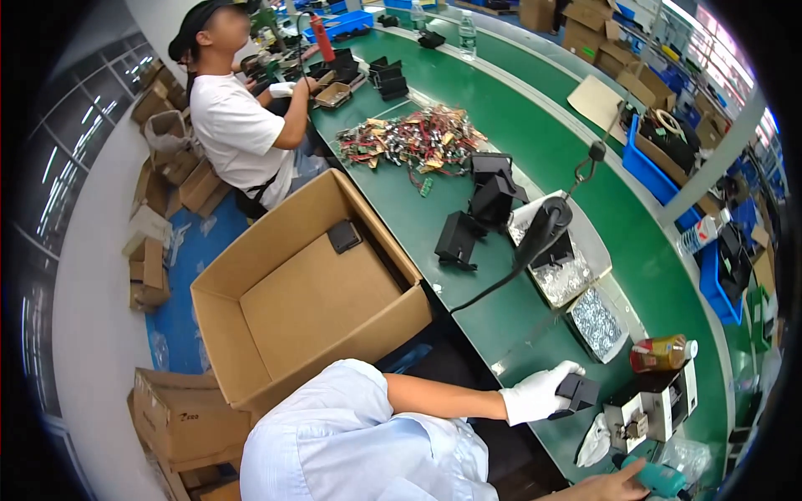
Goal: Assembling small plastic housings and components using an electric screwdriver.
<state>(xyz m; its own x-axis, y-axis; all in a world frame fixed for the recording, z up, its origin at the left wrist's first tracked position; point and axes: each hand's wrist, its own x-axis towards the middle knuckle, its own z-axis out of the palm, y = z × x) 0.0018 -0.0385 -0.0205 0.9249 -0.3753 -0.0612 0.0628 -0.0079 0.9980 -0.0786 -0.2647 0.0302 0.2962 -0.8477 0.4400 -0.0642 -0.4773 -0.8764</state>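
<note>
A black case [578, 392] was grasped in the gloved left hand [535, 397] above the near edge of a green workbench [522, 334], while the bare right hand [620, 485] touched a teal tool [662, 478] at the workbench, its hold too hidden to tell. Tangled wired parts [409, 140] lay farther along the workbench, and an open cardboard box [309, 305] stood beside it.
</note>
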